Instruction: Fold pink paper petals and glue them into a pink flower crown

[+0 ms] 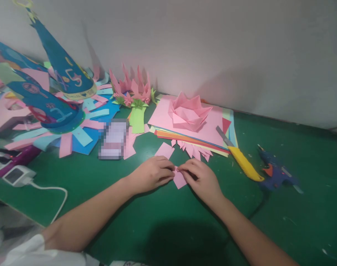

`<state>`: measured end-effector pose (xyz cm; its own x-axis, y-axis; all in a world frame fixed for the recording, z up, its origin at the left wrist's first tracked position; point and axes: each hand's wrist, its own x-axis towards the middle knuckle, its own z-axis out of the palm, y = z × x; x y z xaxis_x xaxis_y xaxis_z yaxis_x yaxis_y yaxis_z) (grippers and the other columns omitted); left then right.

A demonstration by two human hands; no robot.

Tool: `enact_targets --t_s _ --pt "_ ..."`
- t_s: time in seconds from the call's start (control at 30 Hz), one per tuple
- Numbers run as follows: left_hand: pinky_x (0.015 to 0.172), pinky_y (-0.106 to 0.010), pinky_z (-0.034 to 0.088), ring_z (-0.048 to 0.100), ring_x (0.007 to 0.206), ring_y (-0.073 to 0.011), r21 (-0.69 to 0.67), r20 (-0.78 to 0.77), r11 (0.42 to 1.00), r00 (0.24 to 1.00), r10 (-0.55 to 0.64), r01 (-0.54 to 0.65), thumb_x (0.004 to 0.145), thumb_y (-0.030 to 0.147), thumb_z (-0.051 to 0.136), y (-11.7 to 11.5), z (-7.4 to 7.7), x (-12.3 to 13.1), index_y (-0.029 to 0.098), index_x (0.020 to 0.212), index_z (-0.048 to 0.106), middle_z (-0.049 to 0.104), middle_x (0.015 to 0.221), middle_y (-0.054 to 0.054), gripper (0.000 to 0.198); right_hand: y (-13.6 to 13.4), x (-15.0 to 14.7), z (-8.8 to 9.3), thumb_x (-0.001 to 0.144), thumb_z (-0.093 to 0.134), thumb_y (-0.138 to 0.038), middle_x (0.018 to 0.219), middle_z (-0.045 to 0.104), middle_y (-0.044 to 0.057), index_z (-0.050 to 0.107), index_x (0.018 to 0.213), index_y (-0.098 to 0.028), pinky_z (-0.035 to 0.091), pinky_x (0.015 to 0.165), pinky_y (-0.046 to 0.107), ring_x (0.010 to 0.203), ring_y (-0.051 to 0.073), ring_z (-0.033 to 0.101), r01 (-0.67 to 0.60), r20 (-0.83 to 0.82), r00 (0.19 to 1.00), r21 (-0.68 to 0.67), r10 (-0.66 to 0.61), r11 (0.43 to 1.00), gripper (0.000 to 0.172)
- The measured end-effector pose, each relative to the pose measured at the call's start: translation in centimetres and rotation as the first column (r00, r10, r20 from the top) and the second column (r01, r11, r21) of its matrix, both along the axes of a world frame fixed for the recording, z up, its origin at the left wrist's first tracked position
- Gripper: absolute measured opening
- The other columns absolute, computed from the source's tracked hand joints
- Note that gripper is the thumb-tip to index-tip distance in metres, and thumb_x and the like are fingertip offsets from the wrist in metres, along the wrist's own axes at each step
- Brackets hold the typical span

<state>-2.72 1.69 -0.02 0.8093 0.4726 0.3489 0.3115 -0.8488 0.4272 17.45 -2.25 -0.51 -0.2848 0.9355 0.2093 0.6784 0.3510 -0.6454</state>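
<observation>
A small piece of pink paper (180,180) lies between my two hands, its far corner pinched by both. My left hand (154,172) is closed on the paper's left side. Thumb and index finger of my right hand (200,176) press together at the same far corner. The fold at the fingertips is too small to make out. Just beyond my hands lies another pink paper piece (165,150), with several pointed pink cut-outs (194,150) beside it.
A folded pink paper lotus (188,112) sits on stacked coloured sheets (158,117). At right lie a yellow utility knife (244,162) and a blue glue gun (279,173). Left are a phone (113,139), a pink paper crown (132,90), blue cone hats (64,61) and a white charger (18,175).
</observation>
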Motion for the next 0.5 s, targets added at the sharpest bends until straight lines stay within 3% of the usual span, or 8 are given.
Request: enact_targets --t_s 0.3,0.5 --pt "0.08 -0.031 0.046 0.055 0.088 -0.0158 -0.006 -0.002 1.0 1.0 0.011 -0.011 0.087 0.021 0.049 0.02 0.29 0.1 0.017 0.083 0.067 0.064 0.098 -0.008 0.019 0.01 0.11 -0.17 0.085 0.05 -0.015 0.081 0.06 0.004 0.067 0.086 -0.021 0.043 0.066 0.027 0.077 0.017 0.056 -0.04 0.065 0.997 0.092 0.034 0.995 0.018" --pt "0.082 -0.03 0.046 0.055 0.089 -0.0155 -0.002 0.001 1.0 1.0 0.004 -0.004 0.088 0.02 0.048 0.01 0.39 0.16 0.016 0.084 0.066 0.066 0.095 -0.007 0.019 -0.02 -0.03 0.05 0.085 0.047 -0.015 0.08 0.059 0.005 0.067 0.086 -0.021 0.044 0.066 0.028 0.077 0.017 0.056 -0.034 0.082 0.996 0.08 0.027 0.996 0.02"
